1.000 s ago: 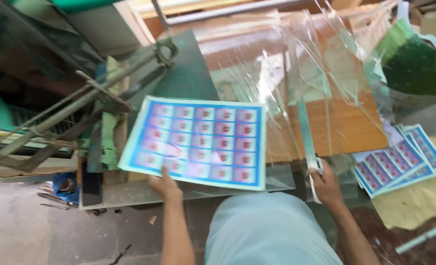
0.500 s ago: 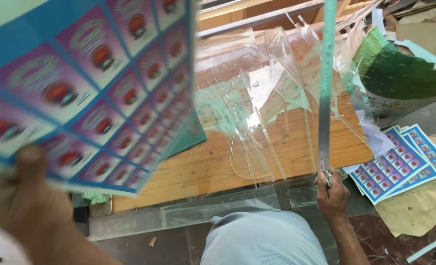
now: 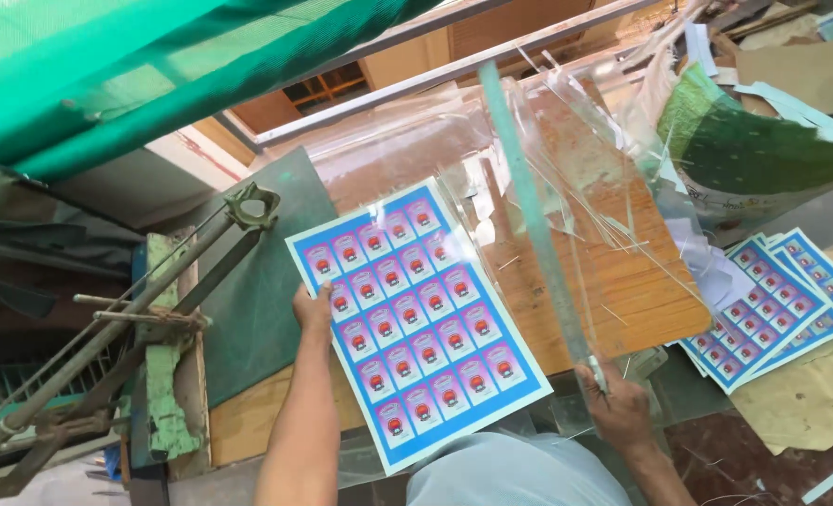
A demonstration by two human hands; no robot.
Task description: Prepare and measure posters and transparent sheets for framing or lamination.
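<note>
Wooden cutting table (image 3: 623, 290) under green netting (image 3: 107, 75), littered with clear film strips (image 3: 604, 215). Left hand (image 3: 312, 307) pinches the printed label sheet (image 3: 416, 319) at its 9 o'clock edge. Right hand (image 3: 613, 403) is clamped on the long metal ruler (image 3: 534, 215), at 5 o'clock.

Green netting (image 3: 135, 66) drapes across the upper left of the frame. Below it, at the left edge, stands a worn metal lever frame (image 3: 126, 328) with flaking green paint. A heap of clear plastic offcuts (image 3: 613, 159) lies on the wooden board (image 3: 641, 290) at upper centre. At right, a stack of printed blue sheets (image 3: 782, 300) sits beside a green sack (image 3: 763, 150) and brown paper (image 3: 810, 394).
</note>
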